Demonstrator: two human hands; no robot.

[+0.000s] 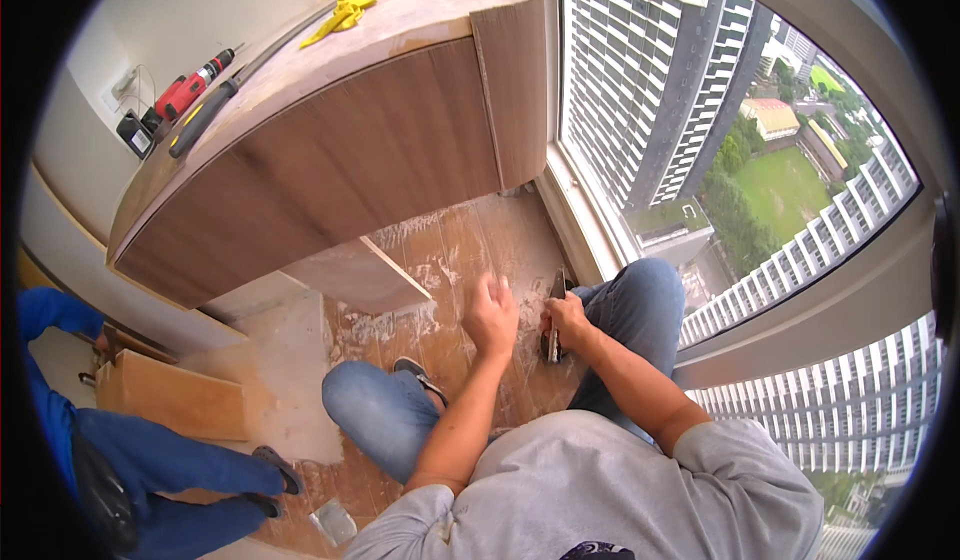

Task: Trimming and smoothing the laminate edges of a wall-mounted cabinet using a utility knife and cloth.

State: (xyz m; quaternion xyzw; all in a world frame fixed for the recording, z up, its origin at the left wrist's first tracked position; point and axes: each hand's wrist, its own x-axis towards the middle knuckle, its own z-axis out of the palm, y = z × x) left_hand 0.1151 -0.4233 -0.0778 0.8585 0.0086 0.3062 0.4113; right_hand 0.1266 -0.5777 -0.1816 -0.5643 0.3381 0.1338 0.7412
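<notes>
My right hand [568, 322] is closed around a hand tool [558, 285] in front of my right knee. The tool has a flat grey metal part pointing up and a dark lower end; its exact kind is too small to tell. To the left of it, my left hand [490, 317] is raised over the floor, apart from the tool. Its fingertips are smeared by motion, so I cannot tell how they are held. Beyond both hands stands a wood-faced cabinet [350, 150] with a dusty, pale top.
On the cabinet top lie a red drill [194, 84], a black-and-yellow-handled saw [203, 117] and yellow gloves [342, 15]. A large window [640, 90] runs along my right. At left, another person [150, 460] in blue stands by a wooden box [170, 398]. White dust marks the wooden floor [465, 250].
</notes>
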